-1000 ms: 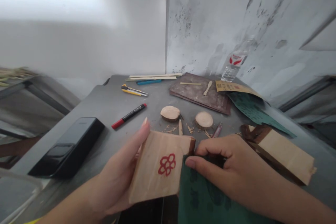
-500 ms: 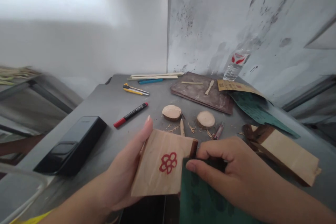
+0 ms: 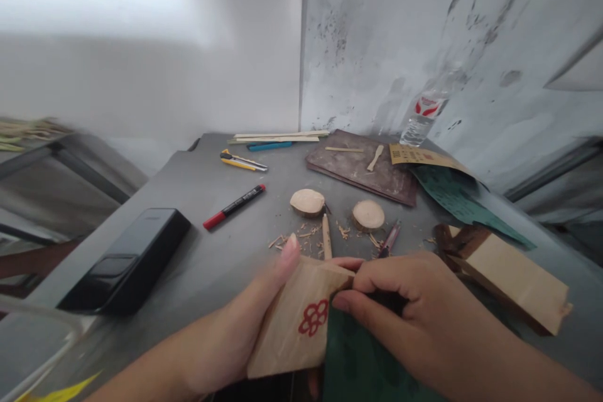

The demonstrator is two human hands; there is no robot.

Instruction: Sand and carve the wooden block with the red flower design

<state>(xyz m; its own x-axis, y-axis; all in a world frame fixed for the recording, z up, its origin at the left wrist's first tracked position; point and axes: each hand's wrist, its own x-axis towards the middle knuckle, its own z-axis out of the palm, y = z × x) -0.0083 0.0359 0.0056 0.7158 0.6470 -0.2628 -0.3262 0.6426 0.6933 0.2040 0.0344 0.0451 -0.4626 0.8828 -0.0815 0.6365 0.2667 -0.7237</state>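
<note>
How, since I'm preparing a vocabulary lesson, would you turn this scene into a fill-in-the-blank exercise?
The left hand grips a flat, pale wooden piece bearing a flower drawing in ____.
The right hand holds a thin sheet coloured dark ____.
On the grey table lie ____ pale, round wood slices.
The clear plastic bottle stands near the table's far ____ corner.

Missing words: red; green; two; right.

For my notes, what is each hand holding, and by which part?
Left hand: wooden block, by its left side. Right hand: green sheet, by its upper edge.
</note>
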